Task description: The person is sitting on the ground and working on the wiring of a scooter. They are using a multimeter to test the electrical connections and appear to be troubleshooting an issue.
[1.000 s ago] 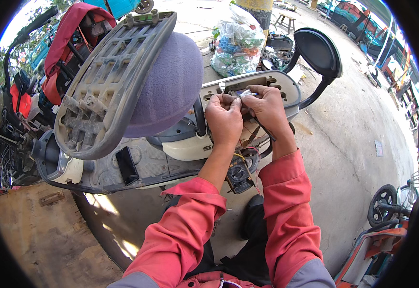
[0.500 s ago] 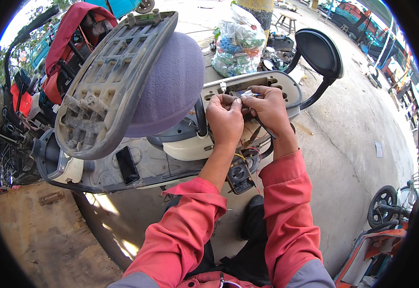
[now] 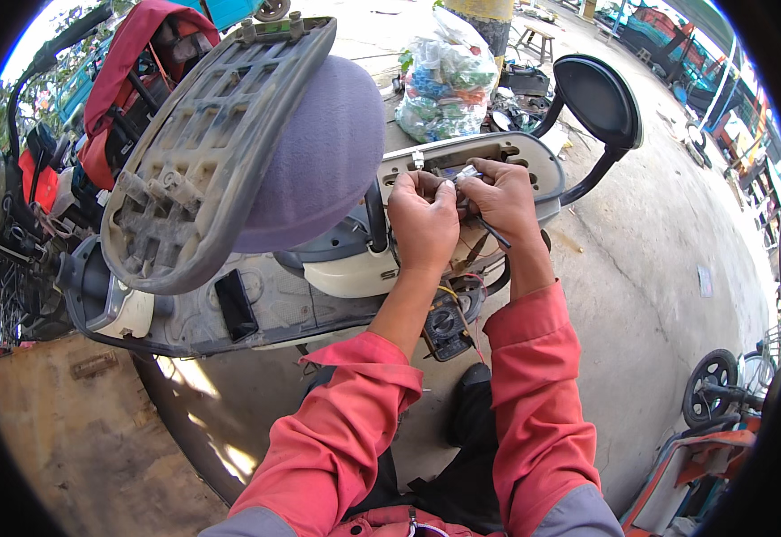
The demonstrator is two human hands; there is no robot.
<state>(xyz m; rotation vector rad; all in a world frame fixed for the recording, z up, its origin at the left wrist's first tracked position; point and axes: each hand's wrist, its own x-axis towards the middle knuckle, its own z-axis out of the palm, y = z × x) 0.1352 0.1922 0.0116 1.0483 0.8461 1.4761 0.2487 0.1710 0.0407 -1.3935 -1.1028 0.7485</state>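
Hands (image 3: 424, 219) pinch white connector (image 3: 466, 174) over compartment rim (image 3: 548, 166); concrete floor (image 3: 641, 277) spreads right.

Matt cloth seat cover (image 3: 328, 161), rough plastic seat base (image 3: 203, 134) — dusty, smooth plastic scooter panel (image 3: 346, 279), glossy phone screen (image 3: 236, 306)

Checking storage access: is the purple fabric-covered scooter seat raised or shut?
Raised: the seat stands tipped up, its grey ribbed plastic underside exposed.

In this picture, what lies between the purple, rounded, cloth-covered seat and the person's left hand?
In the head view, a black, curved, upright bar shows between the seat and the left hand.
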